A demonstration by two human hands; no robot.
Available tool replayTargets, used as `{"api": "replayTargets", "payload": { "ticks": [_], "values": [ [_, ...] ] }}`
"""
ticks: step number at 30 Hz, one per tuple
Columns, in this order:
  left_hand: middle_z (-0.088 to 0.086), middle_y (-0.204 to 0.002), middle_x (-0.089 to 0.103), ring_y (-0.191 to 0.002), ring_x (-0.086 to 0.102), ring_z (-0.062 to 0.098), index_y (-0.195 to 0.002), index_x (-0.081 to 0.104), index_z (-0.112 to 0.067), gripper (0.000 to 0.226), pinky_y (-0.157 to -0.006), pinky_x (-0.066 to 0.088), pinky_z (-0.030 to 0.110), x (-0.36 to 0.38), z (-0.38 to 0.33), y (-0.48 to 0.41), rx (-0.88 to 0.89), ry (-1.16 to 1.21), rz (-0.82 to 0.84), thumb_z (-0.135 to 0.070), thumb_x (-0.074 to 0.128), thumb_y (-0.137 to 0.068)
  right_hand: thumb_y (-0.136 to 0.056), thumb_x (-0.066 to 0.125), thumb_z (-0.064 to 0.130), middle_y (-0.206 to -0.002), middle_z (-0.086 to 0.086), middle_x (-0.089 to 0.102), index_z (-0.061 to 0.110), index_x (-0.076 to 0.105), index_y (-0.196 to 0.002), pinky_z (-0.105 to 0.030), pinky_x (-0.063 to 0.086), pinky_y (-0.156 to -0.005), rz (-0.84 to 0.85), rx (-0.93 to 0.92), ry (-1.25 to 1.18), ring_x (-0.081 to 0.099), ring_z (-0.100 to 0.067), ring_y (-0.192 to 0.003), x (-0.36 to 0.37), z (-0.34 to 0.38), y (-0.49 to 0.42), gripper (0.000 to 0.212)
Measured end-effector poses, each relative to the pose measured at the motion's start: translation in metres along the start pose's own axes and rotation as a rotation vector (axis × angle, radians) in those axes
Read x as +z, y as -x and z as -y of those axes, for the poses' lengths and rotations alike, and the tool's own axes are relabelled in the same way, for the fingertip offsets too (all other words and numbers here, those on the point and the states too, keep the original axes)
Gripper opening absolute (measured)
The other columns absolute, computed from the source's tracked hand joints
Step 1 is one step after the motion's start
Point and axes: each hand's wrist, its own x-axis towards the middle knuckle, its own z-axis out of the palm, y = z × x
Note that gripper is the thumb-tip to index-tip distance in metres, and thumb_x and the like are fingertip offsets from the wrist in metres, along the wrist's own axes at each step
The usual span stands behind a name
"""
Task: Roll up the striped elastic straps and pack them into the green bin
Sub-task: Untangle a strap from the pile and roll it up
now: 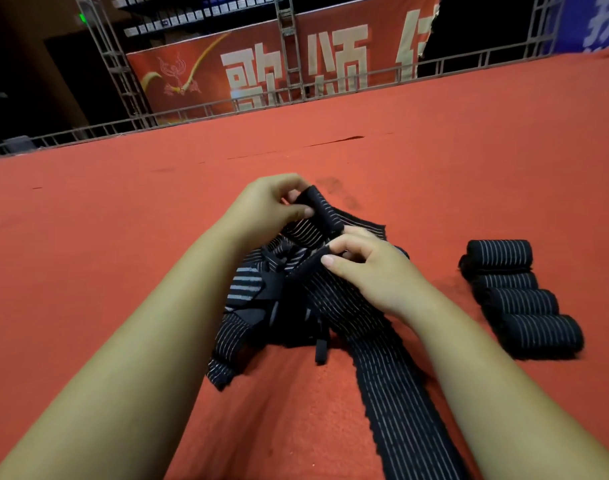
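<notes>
A black strap with thin white stripes runs from the bottom of the view up to my hands, its far end wound into a small tight roll. My left hand pinches the roll's left end. My right hand pinches its right end, thumb on the strap's edge. Under my hands lies a tangled heap of loose striped straps. Several finished rolls lie in a row on the right. No green bin is in view.
Everything lies on a wide red carpeted surface. Its far edge is lined by a low metal truss rail, with a red banner with large characters behind it.
</notes>
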Motion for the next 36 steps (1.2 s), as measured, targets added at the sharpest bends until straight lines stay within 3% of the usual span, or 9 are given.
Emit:
{"api": "replayTargets", "payload": {
  "ticks": [2, 5, 8, 10, 15, 21, 28, 33, 36],
  "values": [
    [-0.003, -0.087, 0.066, -0.073, 0.060, 0.009, -0.100, 0.077, -0.034, 0.020, -0.071, 0.054, 0.032, -0.005, -0.015, -0.002, 0.046, 0.051, 0.005, -0.016, 0.083, -0.093, -0.099, 0.076, 0.029, -0.126, 0.014, 0.066, 0.028, 0.077, -0.100, -0.026, 0.044, -0.104, -0.077, -0.050, -0.068, 0.063, -0.004, -0.115, -0.004, 0.007, 0.001, 0.002],
    [-0.007, -0.087, 0.067, -0.071, 0.060, 0.003, -0.107, 0.079, -0.032, 0.017, -0.071, 0.050, 0.027, -0.004, -0.031, -0.001, 0.063, 0.103, 0.005, -0.020, 0.081, -0.096, -0.101, 0.073, 0.027, -0.106, 0.003, 0.077, 0.026, 0.078, -0.101, -0.033, 0.052, -0.089, -0.165, 0.013, -0.224, 0.070, -0.007, -0.093, -0.011, 0.016, 0.003, 0.005],
    [-0.002, -0.102, 0.082, -0.090, 0.078, 0.022, -0.118, 0.078, -0.025, 0.017, -0.082, 0.059, 0.042, 0.001, -0.037, 0.008, -0.003, 0.262, 0.064, -0.025, 0.076, -0.101, -0.102, 0.073, 0.027, -0.099, -0.002, 0.081, 0.023, 0.079, -0.102, -0.038, 0.056, -0.081, -0.252, 0.078, -0.361, 0.072, -0.013, -0.084, -0.021, 0.022, 0.008, 0.008],
    [0.001, -0.101, 0.079, -0.081, 0.073, 0.026, -0.124, 0.075, -0.020, 0.021, -0.075, 0.058, 0.045, 0.003, -0.036, 0.015, -0.059, 0.352, 0.083, -0.025, 0.073, -0.103, -0.102, 0.072, 0.026, -0.099, -0.006, 0.082, 0.021, 0.080, -0.103, -0.041, 0.059, -0.081, -0.290, 0.123, -0.455, 0.074, -0.018, -0.085, -0.029, 0.027, 0.014, 0.010],
    [0.004, -0.099, 0.077, -0.089, 0.070, 0.020, -0.125, 0.060, -0.009, 0.027, -0.085, 0.058, 0.041, 0.007, -0.033, 0.050, -0.119, 0.478, 0.214, 0.000, 0.071, -0.101, -0.102, 0.072, 0.021, -0.094, -0.006, 0.082, 0.014, 0.080, -0.107, -0.027, 0.058, -0.063, -0.404, 0.181, -0.631, 0.076, -0.015, -0.078, -0.043, 0.042, 0.029, 0.012],
    [0.012, -0.111, 0.068, -0.096, 0.066, 0.022, -0.120, 0.054, -0.011, 0.052, -0.082, 0.054, 0.028, -0.002, -0.055, 0.089, 0.042, 0.566, 0.400, 0.031, 0.050, -0.090, -0.100, 0.075, 0.020, -0.098, -0.011, 0.083, 0.010, 0.078, -0.111, -0.030, 0.062, -0.063, -0.439, 0.264, -0.696, 0.081, -0.022, -0.086, -0.054, 0.073, 0.050, 0.015],
    [0.009, -0.126, 0.075, -0.117, 0.072, 0.022, -0.126, 0.075, -0.009, 0.065, -0.084, 0.052, 0.019, -0.025, -0.102, 0.121, 0.126, 0.466, 0.298, 0.033, 0.046, -0.085, -0.093, 0.079, 0.019, -0.105, -0.022, 0.080, 0.000, 0.076, -0.116, -0.065, 0.061, -0.090, -0.394, 0.402, -0.805, 0.080, -0.040, -0.096, -0.070, 0.117, 0.068, 0.030],
    [0.009, -0.093, 0.081, -0.080, 0.069, 0.015, -0.099, 0.086, -0.024, 0.033, -0.077, 0.054, 0.035, -0.040, -0.132, 0.134, 0.145, 0.368, -0.010, 0.007, 0.075, -0.092, -0.101, 0.070, 0.022, -0.097, -0.014, 0.080, 0.004, 0.074, -0.114, -0.039, 0.064, -0.066, -0.301, 0.492, -0.807, 0.078, -0.029, -0.075, -0.082, 0.150, 0.078, 0.023],
    [-0.004, -0.079, 0.077, -0.070, 0.064, 0.006, -0.095, 0.083, -0.015, 0.012, -0.070, 0.053, 0.023, -0.051, -0.144, 0.137, 0.078, 0.478, -0.198, -0.005, 0.078, -0.094, -0.103, 0.068, 0.026, -0.081, -0.005, 0.069, 0.013, 0.069, -0.110, -0.030, 0.058, -0.056, -0.263, 0.492, -0.812, 0.065, -0.020, -0.056, -0.089, 0.161, 0.087, 0.015]
  ]
}}
